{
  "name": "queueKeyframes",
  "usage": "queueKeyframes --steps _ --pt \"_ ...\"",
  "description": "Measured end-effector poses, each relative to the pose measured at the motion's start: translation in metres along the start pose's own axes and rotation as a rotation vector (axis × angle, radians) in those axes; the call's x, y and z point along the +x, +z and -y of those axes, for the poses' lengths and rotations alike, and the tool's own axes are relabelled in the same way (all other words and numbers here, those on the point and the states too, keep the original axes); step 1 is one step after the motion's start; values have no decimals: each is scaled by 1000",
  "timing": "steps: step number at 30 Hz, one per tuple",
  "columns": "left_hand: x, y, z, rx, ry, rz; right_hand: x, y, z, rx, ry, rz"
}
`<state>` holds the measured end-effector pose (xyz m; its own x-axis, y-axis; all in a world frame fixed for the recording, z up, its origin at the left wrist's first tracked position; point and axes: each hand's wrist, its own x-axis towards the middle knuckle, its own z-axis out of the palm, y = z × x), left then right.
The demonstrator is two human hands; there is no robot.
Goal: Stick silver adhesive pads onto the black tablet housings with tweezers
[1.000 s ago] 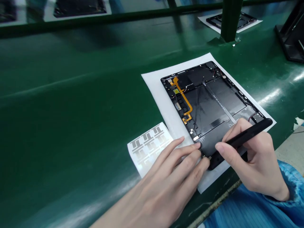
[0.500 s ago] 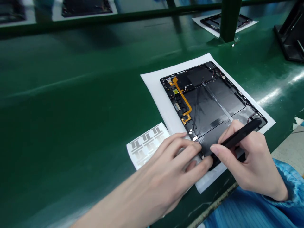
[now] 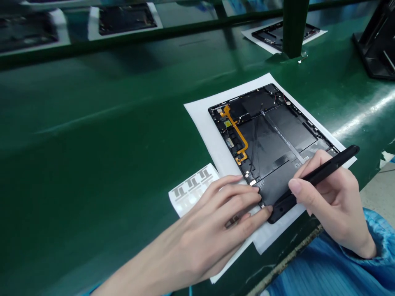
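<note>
An opened tablet housing (image 3: 268, 144) with black inner parts lies on a white sheet (image 3: 199, 111). An orange flex cable (image 3: 242, 137) runs along its left side. My left hand (image 3: 210, 230) rests over the housing's lower left edge, fingers stretched out and fingertips touching the rim. Partly under that hand lies a white sheet of grey stickers (image 3: 191, 185); its lower part is mostly hidden. My right hand (image 3: 333, 201) is closed around black tweezers (image 3: 327, 168), slanted over the near end of the housing. Their tip points toward the near left corner, close to my left fingertips.
A green worktop (image 3: 92, 144) surrounds the sheet. Behind stands a green post (image 3: 294, 28) with another tablet housing (image 3: 265, 37) beside it. A black stand (image 3: 370, 49) is at the far right. More housings (image 3: 126, 18) lie beyond the green rail (image 3: 173, 26).
My right hand and the tweezers have shifted right, uncovering more of the housing's near edge. My left fingers stay at the rim, slightly flatter. The view has tilted a little.
</note>
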<state>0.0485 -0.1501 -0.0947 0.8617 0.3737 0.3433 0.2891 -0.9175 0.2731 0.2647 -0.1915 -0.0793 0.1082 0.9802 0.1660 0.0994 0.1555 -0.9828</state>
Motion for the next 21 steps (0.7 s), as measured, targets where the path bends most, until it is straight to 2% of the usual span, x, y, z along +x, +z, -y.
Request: queueKeyframes --steps 6,15,21 --pt "4 -5 -4 -59 -68 55 1 1 1 20 10 -5" --pt "-1 2 10 -20 -28 -144 -1 -2 -1 79 6 -26" --pt "6 -1 -3 14 -37 -22 0 -2 -2 70 2 -20"
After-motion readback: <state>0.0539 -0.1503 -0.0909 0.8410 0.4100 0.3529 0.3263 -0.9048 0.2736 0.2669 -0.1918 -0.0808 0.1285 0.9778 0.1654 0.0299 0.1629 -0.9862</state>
